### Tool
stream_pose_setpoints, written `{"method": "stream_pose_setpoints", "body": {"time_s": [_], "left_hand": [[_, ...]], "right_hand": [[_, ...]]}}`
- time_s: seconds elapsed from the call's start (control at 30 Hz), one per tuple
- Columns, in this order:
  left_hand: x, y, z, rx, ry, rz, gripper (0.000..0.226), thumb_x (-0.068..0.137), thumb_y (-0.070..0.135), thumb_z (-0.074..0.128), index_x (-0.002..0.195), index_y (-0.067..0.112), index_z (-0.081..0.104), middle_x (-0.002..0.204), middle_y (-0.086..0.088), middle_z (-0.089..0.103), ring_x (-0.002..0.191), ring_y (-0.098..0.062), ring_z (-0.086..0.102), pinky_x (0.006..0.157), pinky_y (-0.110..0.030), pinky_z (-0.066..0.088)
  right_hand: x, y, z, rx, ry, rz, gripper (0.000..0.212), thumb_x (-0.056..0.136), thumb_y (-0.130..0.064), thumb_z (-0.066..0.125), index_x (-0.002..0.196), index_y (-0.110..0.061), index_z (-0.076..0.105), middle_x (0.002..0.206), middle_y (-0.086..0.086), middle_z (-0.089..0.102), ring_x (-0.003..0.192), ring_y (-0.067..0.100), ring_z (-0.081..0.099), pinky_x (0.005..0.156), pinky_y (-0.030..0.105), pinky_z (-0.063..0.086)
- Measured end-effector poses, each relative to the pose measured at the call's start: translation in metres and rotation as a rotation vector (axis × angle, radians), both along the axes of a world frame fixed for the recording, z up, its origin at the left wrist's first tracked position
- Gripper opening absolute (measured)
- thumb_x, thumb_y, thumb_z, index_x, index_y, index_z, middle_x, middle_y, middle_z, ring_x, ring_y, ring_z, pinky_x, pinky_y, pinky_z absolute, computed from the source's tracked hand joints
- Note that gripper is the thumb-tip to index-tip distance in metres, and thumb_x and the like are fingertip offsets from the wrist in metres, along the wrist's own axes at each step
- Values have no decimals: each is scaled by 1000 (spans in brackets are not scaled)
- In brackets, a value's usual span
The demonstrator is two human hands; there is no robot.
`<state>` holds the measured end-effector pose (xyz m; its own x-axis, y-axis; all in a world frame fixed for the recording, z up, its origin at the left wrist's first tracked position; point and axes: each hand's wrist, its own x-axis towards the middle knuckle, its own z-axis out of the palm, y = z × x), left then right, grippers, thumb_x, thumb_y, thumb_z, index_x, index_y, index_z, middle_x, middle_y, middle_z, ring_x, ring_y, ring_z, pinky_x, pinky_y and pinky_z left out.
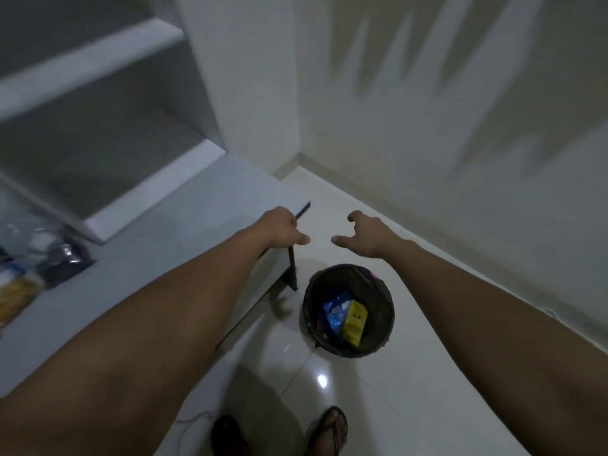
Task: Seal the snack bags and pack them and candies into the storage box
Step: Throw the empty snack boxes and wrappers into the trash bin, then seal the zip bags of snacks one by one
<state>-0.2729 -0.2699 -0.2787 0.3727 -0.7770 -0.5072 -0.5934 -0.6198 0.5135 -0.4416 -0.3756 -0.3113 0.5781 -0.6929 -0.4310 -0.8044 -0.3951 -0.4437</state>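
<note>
Strip over bin; snack bags far back-left on the surface.

The left hand (285, 229) pinches a thin dark strip (292, 268), long axis hanging near vertical, just up-left of the black bin (349, 310) on the floor. The right hand (363, 234) is loosely spread, holding nothing, nearly as close to the bin. The snack bags (39, 261) lie blurred at the surface's (158, 245) left edge, well apart from both hands, left arm nearer. No storage box visible.

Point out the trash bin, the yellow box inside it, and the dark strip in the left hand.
trash bin (388, 292): head view, right rim.
yellow box (354, 320): head view, front face.
dark strip (292, 269): head view, hanging lower part.
</note>
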Motion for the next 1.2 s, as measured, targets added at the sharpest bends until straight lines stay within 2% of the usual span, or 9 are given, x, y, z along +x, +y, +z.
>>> {"method": "stream_pose_setpoints", "body": {"time_s": [0.07, 0.23, 0.5, 0.67, 0.73, 0.83, 1.0, 1.07, 1.2], "left_hand": [[15, 22, 25, -9, -30, 19, 53, 81, 39, 72, 119, 5, 58, 123, -15, 58, 114, -25, 55, 94, -32, 43], [61, 90, 70, -42, -83, 127, 71, 80, 42, 73, 135, 5, 49, 139, -10, 52, 125, -27, 51, 99, -33, 42], [134, 247, 119, -65, -138, 282, 59, 79, 39, 74, 123, 2, 60, 126, -9, 61, 114, -27, 58, 99, -38, 47], [182, 356, 131, -47, -184, 364, 46, 75, 41, 76, 101, 4, 71, 105, -9, 69, 93, -26, 64, 77, -31, 50], [198, 396, 133, -33, -194, 402, 46, 76, 41, 75, 103, 5, 70, 105, -10, 67, 91, -25, 62, 70, -28, 48], [215, 450, 133, -28, -201, 466, 51, 77, 37, 76, 112, 1, 66, 110, -11, 66, 95, -28, 64, 77, -36, 52], [243, 522, 124, -2, -155, 605, 38, 78, 29, 76, 98, -2, 66, 65, -5, 55, 51, -18, 49, 50, -26, 43], [253, 543, 121, 11, -143, 640, 32, 80, 30, 74, 96, 5, 64, 71, -8, 61, 57, -19, 50, 47, -22, 40], [276, 576, 110, 29, -149, 692, 48, 80, 35, 73, 110, -2, 67, 113, -16, 67, 81, -22, 57, 55, -24, 43]], "right_hand": [[20, 10, 24, -22, -2, 62, 81, 83, -54, 63, 143, -10, 32, 141, 19, 49, 124, 34, 51, 98, 40, 45], [77, 49, 74, -57, -21, 200, 85, 80, -54, 68, 144, -10, 33, 142, 16, 49, 126, 32, 50, 101, 39, 44], [181, 171, 131, -138, -20, 434, 85, 78, -55, 69, 144, -11, 35, 145, 12, 46, 128, 29, 48, 101, 37, 42], [249, 265, 150, -151, -47, 558, 86, 75, -56, 72, 141, -12, 39, 143, 10, 48, 127, 28, 48, 100, 36, 42], [271, 300, 154, -148, -64, 599, 84, 75, -53, 73, 141, -11, 41, 142, 10, 49, 127, 28, 48, 101, 35, 42], [303, 351, 156, -175, -73, 667, 77, 76, -49, 74, 135, -6, 48, 135, 13, 55, 122, 30, 53, 100, 35, 44], [353, 416, 149, -195, -93, 776, 77, 74, -49, 76, 135, -9, 49, 135, 11, 56, 121, 28, 54, 97, 31, 43], [371, 436, 146, -184, -86, 819, 77, 76, -49, 74, 136, -10, 49, 135, 11, 56, 121, 28, 53, 98, 32, 42], [408, 466, 136, -183, -75, 901, 76, 77, -53, 71, 135, -8, 49, 137, 12, 54, 123, 28, 52, 97, 32, 41]]}}
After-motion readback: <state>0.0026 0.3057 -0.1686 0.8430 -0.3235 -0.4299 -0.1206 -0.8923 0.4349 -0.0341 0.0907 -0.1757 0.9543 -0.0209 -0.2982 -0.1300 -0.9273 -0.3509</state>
